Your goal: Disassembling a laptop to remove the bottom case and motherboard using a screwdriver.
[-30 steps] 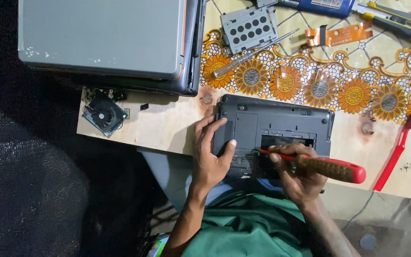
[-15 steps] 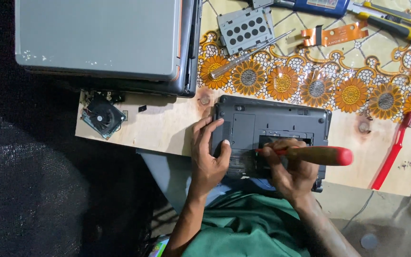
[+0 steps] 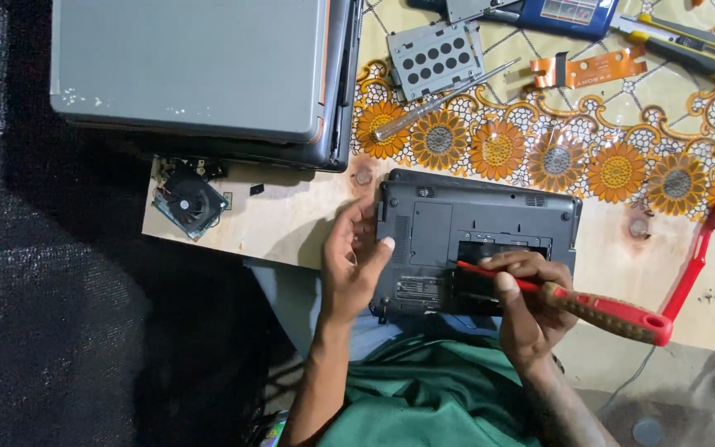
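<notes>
Workbench surface: a bare plywood board [image 3: 291,217], partly covered by a sunflower-patterned cloth [image 3: 539,157]. Largest item: a closed grey laptop [image 3: 192,70] at the upper left, stacked on darker units. Next in size: a small black laptop [image 3: 477,217], lying underside up at the near edge of the board, with an open rectangular bay in its base. The left hand [image 3: 349,263] rests on the left edge of this laptop, fingers loosely spread, thumb pressed on the casing. The right hand [image 3: 531,310] is closed around a red-handled screwdriver [image 3: 602,310], whose tip points into the open bay. Smaller items: a perforated metal drive bracket [image 3: 432,58], a cooling fan [image 3: 188,203], a yellow utility knife [image 3: 688,45], a red toothbrush [image 3: 697,261], a clear-handled screwdriver [image 3: 444,99] and an orange flex ribbon [image 3: 593,68].
</notes>
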